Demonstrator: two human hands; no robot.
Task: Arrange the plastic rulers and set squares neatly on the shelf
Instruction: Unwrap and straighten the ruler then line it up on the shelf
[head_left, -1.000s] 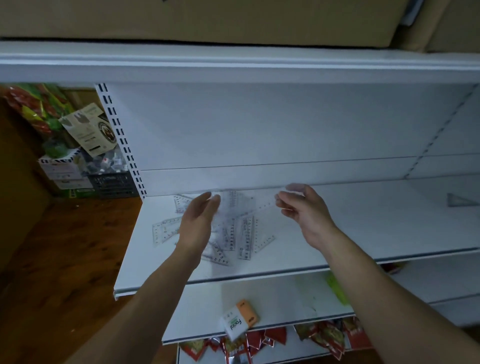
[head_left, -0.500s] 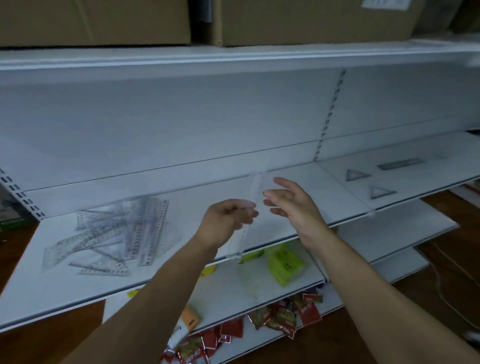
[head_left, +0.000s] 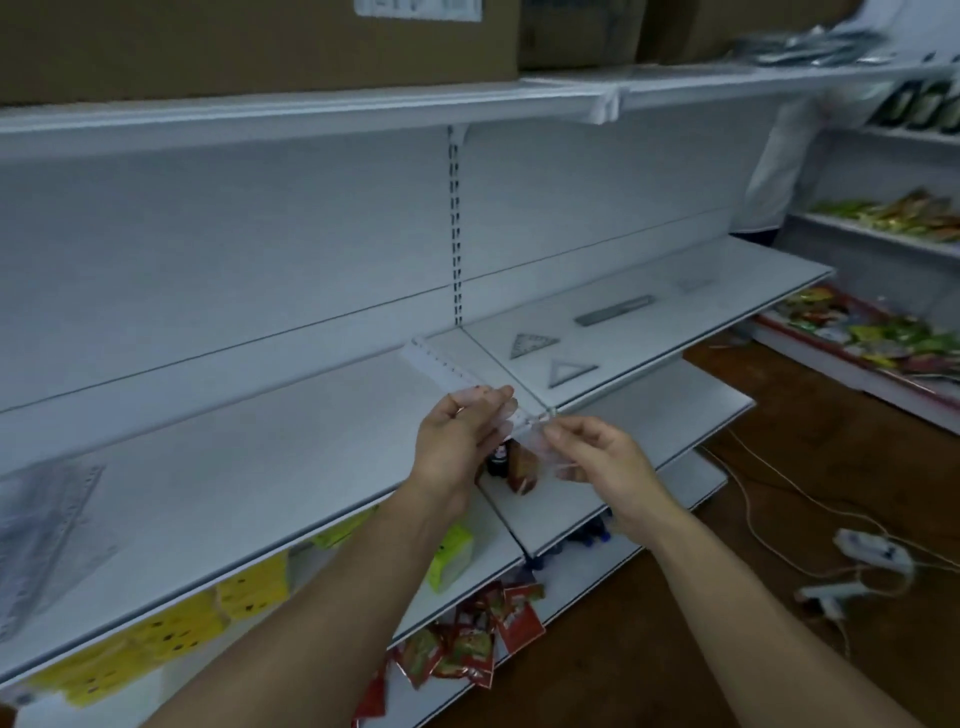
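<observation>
Both hands are held up in front of the white shelf (head_left: 234, 467), close to each other, and they hold one clear ruler (head_left: 441, 366) between them. The left hand (head_left: 457, 441) has its fingers curled around the middle part of the ruler. The right hand (head_left: 608, 467) pinches the near end between thumb and fingers; the plastic there is blurred and hard to see. The ruler is in the air above the front part of the shelf and does not lie on it. Its far end points away and to the left, toward the back wall.

At the far left edge a pile of clear rulers (head_left: 41, 519) lies on the same shelf, well apart from the hands. On the next section of the shelf, to the right of the hands, lie two triangles: the far set square (head_left: 532, 344) and the near set square (head_left: 569, 371), just beside each other. Behind them, further right, lies a grey ruler (head_left: 615, 310) flat on the board.

Cardboard boxes (head_left: 260, 41) stand on the top board. On the lower board there are yellow packets (head_left: 249, 587), and below them red packets (head_left: 467, 639). A small dark bottle (head_left: 500, 457) shows under the hands. On the brown floor (head_left: 675, 649) at the right lies a white power strip (head_left: 872, 551) with its cable. A person in white clothing (head_left: 779, 171) stands at the far right, partly hidden.
</observation>
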